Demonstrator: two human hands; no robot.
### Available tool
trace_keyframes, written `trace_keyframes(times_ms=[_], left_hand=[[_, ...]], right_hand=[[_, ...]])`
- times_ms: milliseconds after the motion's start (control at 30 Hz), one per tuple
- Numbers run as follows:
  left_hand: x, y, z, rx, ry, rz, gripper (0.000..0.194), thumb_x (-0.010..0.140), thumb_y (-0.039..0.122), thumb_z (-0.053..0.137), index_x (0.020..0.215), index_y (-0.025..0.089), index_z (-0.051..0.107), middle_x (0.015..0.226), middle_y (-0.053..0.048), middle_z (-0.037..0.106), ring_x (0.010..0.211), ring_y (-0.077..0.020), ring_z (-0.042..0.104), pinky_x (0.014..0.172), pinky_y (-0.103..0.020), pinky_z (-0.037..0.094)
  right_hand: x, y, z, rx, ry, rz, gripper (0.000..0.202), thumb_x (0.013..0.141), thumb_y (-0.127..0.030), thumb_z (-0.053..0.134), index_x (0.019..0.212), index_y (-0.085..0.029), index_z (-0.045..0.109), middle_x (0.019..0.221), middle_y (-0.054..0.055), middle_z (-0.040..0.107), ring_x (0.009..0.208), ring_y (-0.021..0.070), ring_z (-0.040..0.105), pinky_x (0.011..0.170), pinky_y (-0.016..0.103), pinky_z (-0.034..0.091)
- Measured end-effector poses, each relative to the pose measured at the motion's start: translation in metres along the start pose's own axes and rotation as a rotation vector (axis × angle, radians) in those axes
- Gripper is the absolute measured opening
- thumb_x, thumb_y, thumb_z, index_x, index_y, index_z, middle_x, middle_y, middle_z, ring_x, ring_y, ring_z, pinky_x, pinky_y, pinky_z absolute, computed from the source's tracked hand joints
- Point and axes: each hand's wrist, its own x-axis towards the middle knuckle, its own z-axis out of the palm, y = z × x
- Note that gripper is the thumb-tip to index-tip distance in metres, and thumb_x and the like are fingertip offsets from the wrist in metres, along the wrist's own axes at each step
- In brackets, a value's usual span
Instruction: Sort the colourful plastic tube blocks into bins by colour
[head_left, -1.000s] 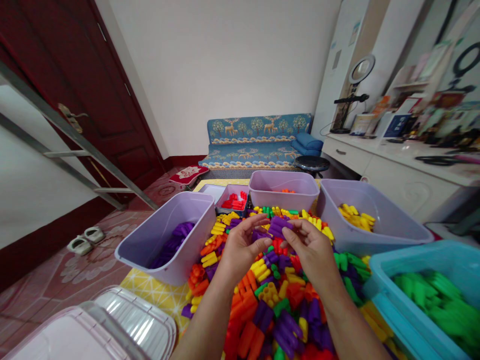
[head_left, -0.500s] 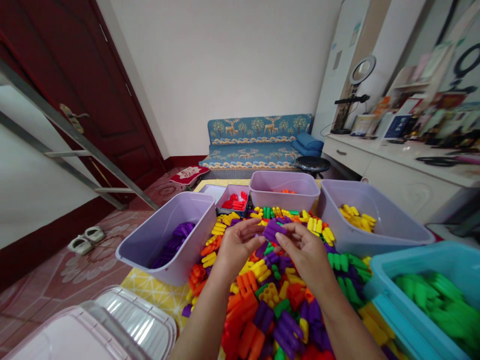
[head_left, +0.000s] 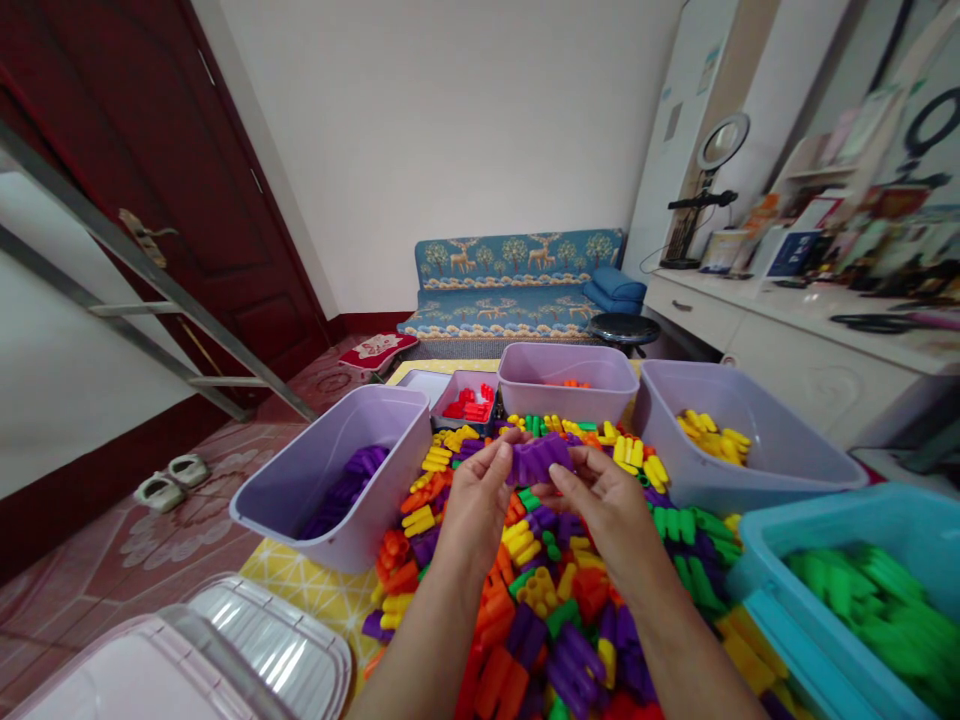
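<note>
Purple toy building blocks (head_left: 540, 459), ribbed like joined tubes, are held up between both hands over a heap of mixed blocks. My left hand (head_left: 484, 485) pinches the left end between thumb and fingers. At the right end my right hand (head_left: 600, 490) grips with its thumb across the near face. Beneath the hands spread loose yellow blocks (head_left: 519, 540), orange blocks (head_left: 499, 680), purple blocks (head_left: 576, 665) and green blocks (head_left: 675, 523). How the held pieces join is partly covered by fingers.
A lilac bin (head_left: 409, 505) with purple blocks stands left, another lilac bin (head_left: 570, 400) with orange pieces behind, a third lilac bin (head_left: 780, 490) with yellow blocks right. A turquoise bin (head_left: 765, 535) holds green blocks. A small tray (head_left: 444, 385) contains red blocks. Clear lids (head_left: 281, 640) lie front left.
My left hand has moved right and closed on the purple blocks' left end. The purple shape between the hands now looks longer. My right hand keeps its grip.
</note>
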Motion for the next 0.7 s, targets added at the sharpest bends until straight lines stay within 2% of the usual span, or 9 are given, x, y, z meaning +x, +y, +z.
trace_keyframes(times_ms=[100,233,333,433,533,700], left_hand=[[-0.006,0.0,0.004,-0.005,-0.115,-0.042,0.046,0.076,0.029,0.068,0.119,0.014,0.061,0.115,-0.011,0.066,0.109,-0.0222,0.06,0.097,-0.033,0.043],[-0.011,0.0,0.003,0.056,-0.232,-0.099,0.061,0.072,0.019,0.07,0.13,0.024,0.052,0.127,-0.008,0.059,0.105,-0.0196,0.061,0.096,-0.031,0.043],[-0.01,0.0,-0.002,0.121,-0.197,-0.15,0.064,0.07,0.019,0.072,0.13,0.026,0.05,0.129,-0.008,0.057,0.099,-0.0188,0.064,0.086,-0.028,0.048],[-0.007,0.002,-0.006,0.154,-0.157,-0.195,0.062,0.07,0.02,0.075,0.128,0.017,0.052,0.114,-0.012,0.065,0.095,-0.0209,0.066,0.083,-0.029,0.051],[-0.001,0.01,-0.009,0.076,-0.042,-0.111,0.053,0.071,0.017,0.073,0.12,0.012,0.055,0.104,-0.012,0.068,0.094,-0.0227,0.067,0.085,-0.033,0.054],[0.005,0.041,-0.017,-0.242,0.372,0.388,0.021,0.081,0.005,0.056,0.101,0.011,0.056,0.105,-0.011,0.067,0.102,-0.0188,0.065,0.091,-0.025,0.053]], right_hand=[[0.001,-0.001,-0.001,0.02,0.053,-0.017,0.031,0.071,-0.041,0.07,0.091,-0.02,0.06,0.091,0.005,0.068,0.074,0.0219,0.069,0.07,0.038,0.059],[0.001,0.0,-0.002,0.019,0.058,-0.045,0.029,0.072,-0.042,0.069,0.091,-0.021,0.059,0.096,0.006,0.069,0.077,0.0234,0.069,0.069,0.04,0.059],[0.002,0.0,-0.003,0.007,0.063,-0.042,0.028,0.072,-0.041,0.07,0.089,-0.021,0.059,0.09,0.005,0.069,0.076,0.0223,0.069,0.071,0.038,0.059],[0.001,0.0,-0.004,0.017,0.069,-0.043,0.029,0.072,-0.04,0.071,0.09,-0.019,0.06,0.088,0.005,0.07,0.073,0.0201,0.069,0.071,0.034,0.058],[0.001,-0.001,-0.006,0.021,0.089,-0.039,0.033,0.07,-0.041,0.073,0.091,-0.018,0.061,0.087,0.005,0.071,0.071,0.0193,0.069,0.069,0.032,0.058],[0.005,0.003,-0.009,0.071,0.136,-0.066,0.035,0.067,-0.041,0.075,0.09,-0.018,0.062,0.087,0.004,0.072,0.069,0.0176,0.069,0.066,0.029,0.058]])
